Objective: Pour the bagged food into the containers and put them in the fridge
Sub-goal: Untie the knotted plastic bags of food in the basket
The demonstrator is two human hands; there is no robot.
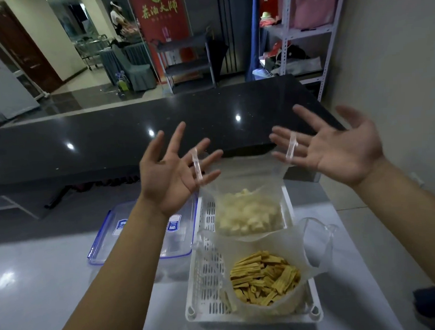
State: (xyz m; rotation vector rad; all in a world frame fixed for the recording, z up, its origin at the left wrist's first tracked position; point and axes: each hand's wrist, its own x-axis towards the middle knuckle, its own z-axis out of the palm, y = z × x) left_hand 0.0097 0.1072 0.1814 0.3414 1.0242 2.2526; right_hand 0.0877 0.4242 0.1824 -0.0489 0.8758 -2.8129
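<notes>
Fingers (206, 157) of both hands spread wide, palms up, gripping nothing. My left hand (172, 176) is raised over the left edge of the white slotted basket (206, 293); my right hand (334, 146) is raised above and to the right of it. Each hand wears a clear plastic ring-like piece (292, 148) across a finger. Basket sits on the pale desk (43, 294). Inside it: far bag (247, 213), open, pale chunky food; near bag (265, 279), open, yellow-brown strip-shaped food. Bags touch each other. Clear container with blue-trimmed lid (179, 230) lies just left of the basket, partly hidden by my left forearm. Black counter (111, 134) runs beyond the desk.
</notes>
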